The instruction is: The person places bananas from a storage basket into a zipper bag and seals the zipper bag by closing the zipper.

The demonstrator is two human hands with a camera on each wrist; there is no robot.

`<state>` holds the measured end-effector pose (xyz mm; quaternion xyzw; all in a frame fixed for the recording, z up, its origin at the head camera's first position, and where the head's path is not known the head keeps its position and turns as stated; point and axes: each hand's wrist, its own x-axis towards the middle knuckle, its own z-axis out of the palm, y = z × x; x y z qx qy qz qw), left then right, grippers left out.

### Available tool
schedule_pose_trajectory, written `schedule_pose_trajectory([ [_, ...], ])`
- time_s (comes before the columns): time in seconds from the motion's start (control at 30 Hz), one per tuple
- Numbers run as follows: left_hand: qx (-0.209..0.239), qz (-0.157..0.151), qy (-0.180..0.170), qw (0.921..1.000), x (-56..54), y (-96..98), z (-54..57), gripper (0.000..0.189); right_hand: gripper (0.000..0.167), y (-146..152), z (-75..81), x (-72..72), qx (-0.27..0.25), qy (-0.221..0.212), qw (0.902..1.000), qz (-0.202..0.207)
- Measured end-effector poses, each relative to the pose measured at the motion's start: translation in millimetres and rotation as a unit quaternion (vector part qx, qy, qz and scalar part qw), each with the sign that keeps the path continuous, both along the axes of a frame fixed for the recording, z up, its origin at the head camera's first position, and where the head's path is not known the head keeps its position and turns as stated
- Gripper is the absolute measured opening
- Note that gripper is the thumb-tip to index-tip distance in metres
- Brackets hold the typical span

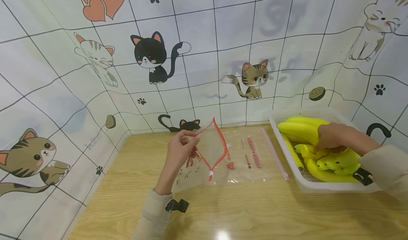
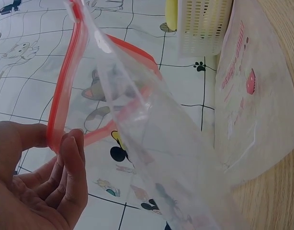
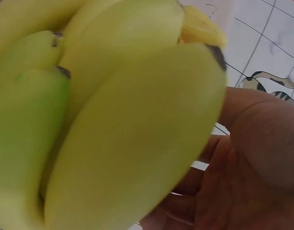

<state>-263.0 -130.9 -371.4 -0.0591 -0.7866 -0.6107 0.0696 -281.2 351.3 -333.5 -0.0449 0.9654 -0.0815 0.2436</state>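
Observation:
My left hand (image 1: 181, 148) pinches the red-edged rim of a clear zip bag (image 1: 210, 148) between thumb and fingers. The bag's mouth gapes wide, and its red zip (image 2: 65, 81) shows close up in the left wrist view. My right hand (image 1: 334, 136) reaches down into a white basket (image 1: 306, 186) among yellow bananas (image 1: 299, 128). In the right wrist view, a large banana (image 3: 137, 139) hides my right fingertips, so I cannot tell what they hold. A greenish banana bunch (image 1: 339, 162) lies below that hand, with a smaller yellow bunch (image 1: 306, 150) beside its fingers.
Another clear bag (image 1: 255, 158), with a pink zip strip and strawberry print, lies flat on the wooden table (image 1: 236, 211) between the open bag and the basket. A cat-patterned sheet (image 1: 204, 55) rises behind and at both sides.

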Motion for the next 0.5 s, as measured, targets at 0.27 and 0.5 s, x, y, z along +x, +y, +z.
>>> schedule_pose_trajectory([
  [0.27, 0.001, 0.002, -0.004, 1.0, -0.8, -1.7, -0.6, 0.024, 0.039, 2.4, -7.1, -1.7, -0.034, 0.008, 0.9991, 0.024],
  [0.5, 0.0, 0.003, -0.002, 1.0, -1.5, -2.0, -1.3, 0.018, 0.016, 2.4, -10.1, -1.8, -0.049, 0.003, 0.998, 0.039],
])
